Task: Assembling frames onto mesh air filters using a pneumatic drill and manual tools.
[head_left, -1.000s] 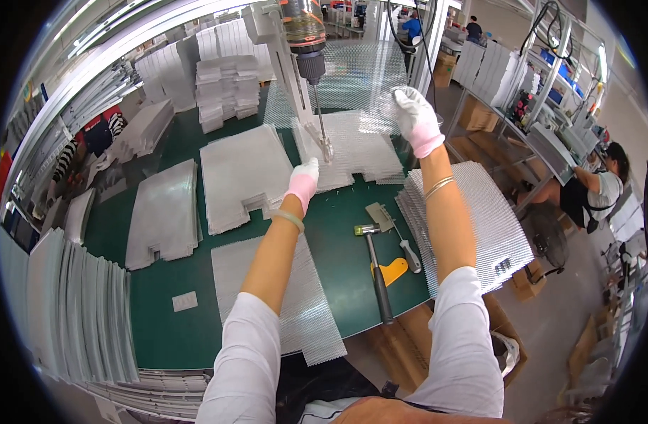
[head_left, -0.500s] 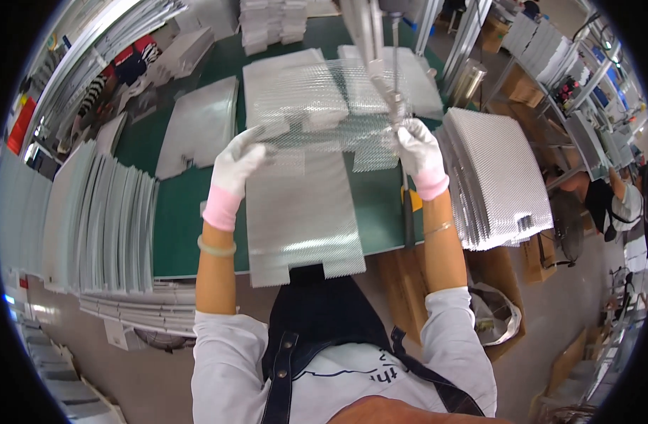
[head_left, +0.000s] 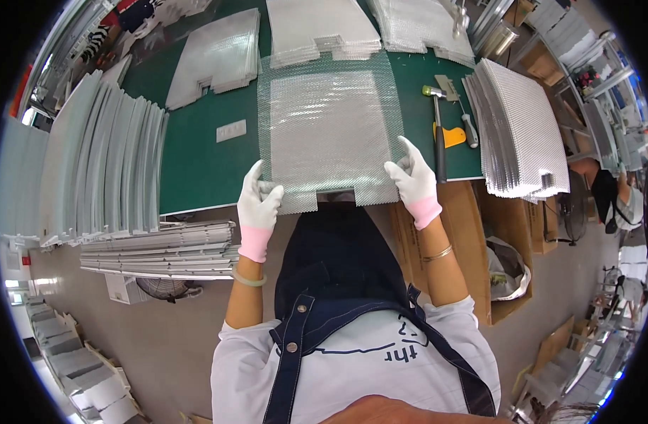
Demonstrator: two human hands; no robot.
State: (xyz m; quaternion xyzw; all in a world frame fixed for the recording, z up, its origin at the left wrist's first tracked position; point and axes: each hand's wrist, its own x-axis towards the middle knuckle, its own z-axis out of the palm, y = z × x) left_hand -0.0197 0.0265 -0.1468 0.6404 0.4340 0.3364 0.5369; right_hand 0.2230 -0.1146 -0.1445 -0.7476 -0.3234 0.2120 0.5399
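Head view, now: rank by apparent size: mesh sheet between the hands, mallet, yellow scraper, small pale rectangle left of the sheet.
1. Mesh sheet
2. Mallet
3. Yellow scraper and pale rectangle: too alike to rank.

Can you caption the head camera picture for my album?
Gloved left hand and right hand at the edges of a see-through patterned sheet over a green table.

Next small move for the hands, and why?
Probably nudge the clear mesh sheet square over the paler sheet beneath: the left hand and right hand are at its near corners, the paler sheet shows through with margins on both sides, and the mesh's notched near edge reaches past the table. I can't tell whether either hand grips it.
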